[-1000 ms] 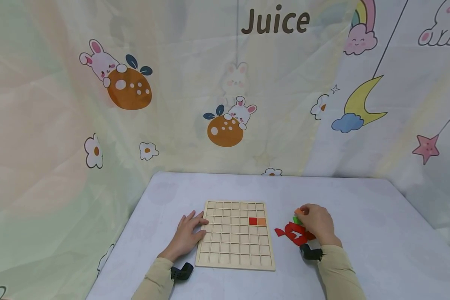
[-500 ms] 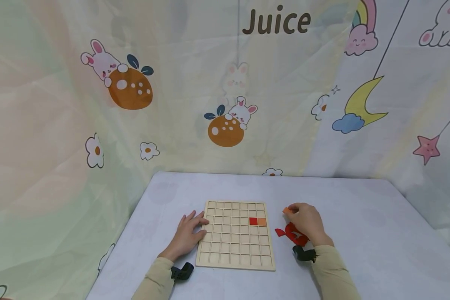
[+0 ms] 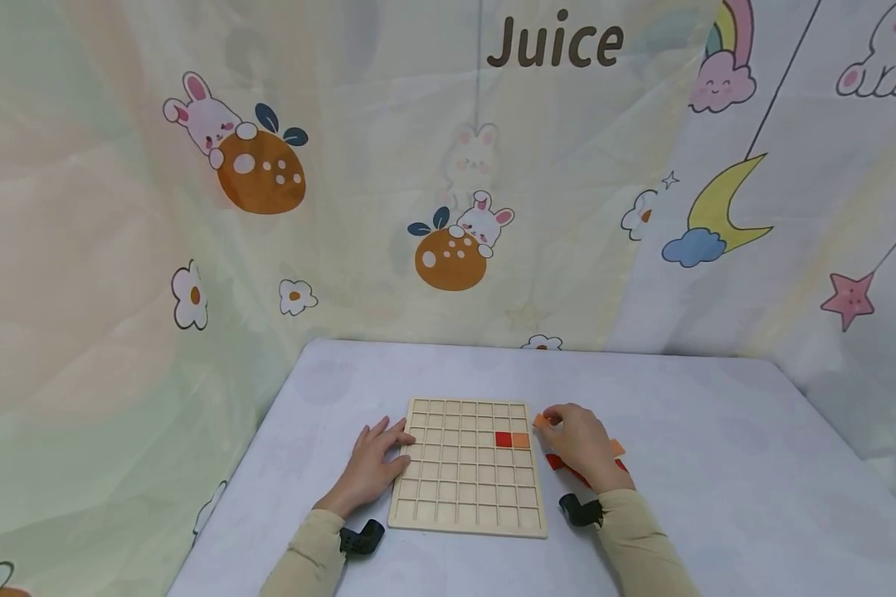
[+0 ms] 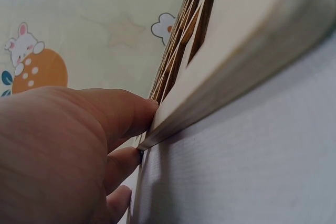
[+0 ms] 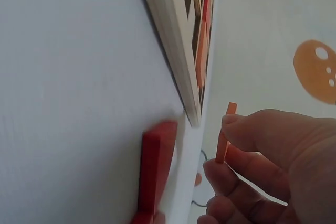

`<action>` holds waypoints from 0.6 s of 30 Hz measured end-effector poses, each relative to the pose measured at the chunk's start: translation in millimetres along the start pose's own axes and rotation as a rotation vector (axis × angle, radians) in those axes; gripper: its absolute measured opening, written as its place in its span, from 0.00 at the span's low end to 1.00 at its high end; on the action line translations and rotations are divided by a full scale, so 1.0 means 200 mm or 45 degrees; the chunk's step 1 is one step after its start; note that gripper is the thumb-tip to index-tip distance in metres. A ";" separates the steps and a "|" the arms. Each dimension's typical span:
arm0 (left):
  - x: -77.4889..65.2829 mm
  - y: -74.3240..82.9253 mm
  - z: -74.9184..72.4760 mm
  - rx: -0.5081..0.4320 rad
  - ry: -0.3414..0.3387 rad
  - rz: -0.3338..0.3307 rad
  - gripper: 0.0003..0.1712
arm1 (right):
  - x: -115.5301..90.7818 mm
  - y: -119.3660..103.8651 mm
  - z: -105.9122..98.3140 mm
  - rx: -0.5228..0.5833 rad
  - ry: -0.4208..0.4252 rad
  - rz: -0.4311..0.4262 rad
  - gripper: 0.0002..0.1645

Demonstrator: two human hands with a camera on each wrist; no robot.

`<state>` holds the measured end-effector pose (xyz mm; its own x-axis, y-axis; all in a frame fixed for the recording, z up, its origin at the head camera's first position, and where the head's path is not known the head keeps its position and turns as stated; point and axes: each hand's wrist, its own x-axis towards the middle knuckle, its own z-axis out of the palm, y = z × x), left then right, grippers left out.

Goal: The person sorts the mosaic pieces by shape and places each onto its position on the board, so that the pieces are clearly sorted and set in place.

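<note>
Backdrop point(image 3: 373, 166): pale printed fabric with rabbits, oranges, a moon and the word "Juice", standing behind the worktop's back edge. Worktop point(image 3: 717, 464): pale covering, back edge and both side edges in frame. Wooden grid board point(image 3: 466, 473): flat, nearer the worktop's left edge than its right, well apart from the back edge. Sleeves point(image 3: 309, 543) beige on both arms, 1 black wrist camera point(image 3: 362, 539) on each wrist. Left hand point(image 3: 371, 466): fingers spread and extended, fingertips touching the wooden grid board's left edge; nothing in its grasp. Left wrist view agrees: 1 fingertip on the rim's upper face, others along the side. Right hand point(image 3: 584, 444): just beyond the wooden grid board's right edge, towards its back right corner; thumb and finger pinched together on 1 held orange tile point(image 5: 222, 148), remaining fingers bent. That tile is apart from the rim, seen nearly edge-on in the right wrist view. Set in adjacent cells by the right edge, third row from the back: 1 red tile point(image 3: 504, 439) and, to its right, 1 orange tile point(image 3: 520, 440) in the end cell. Loose red pieces point(image 3: 555, 462) lie below the right hand, partly covered by it; count unreadable. Loose orange piece point(image 3: 617, 448): just right of that hand, partly covered.
</note>
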<state>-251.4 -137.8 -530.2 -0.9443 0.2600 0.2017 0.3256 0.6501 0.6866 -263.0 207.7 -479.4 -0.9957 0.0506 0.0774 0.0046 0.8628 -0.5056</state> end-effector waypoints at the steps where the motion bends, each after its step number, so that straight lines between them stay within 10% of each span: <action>1: 0.00 0.00 0.00 -0.002 0.000 0.000 0.13 | 0.00 -0.01 0.01 0.005 -0.005 0.001 0.21; 18: 0.00 0.00 0.00 0.005 -0.003 -0.028 0.13 | -0.03 -0.09 0.07 -0.013 0.029 -0.129 0.15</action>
<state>-252.3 -138.3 -530.4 -0.9512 0.2474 0.1845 0.3048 0.6587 0.6879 -259.3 184.1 -482.8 -0.9888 -0.0259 0.1472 -0.0950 0.8691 -0.4855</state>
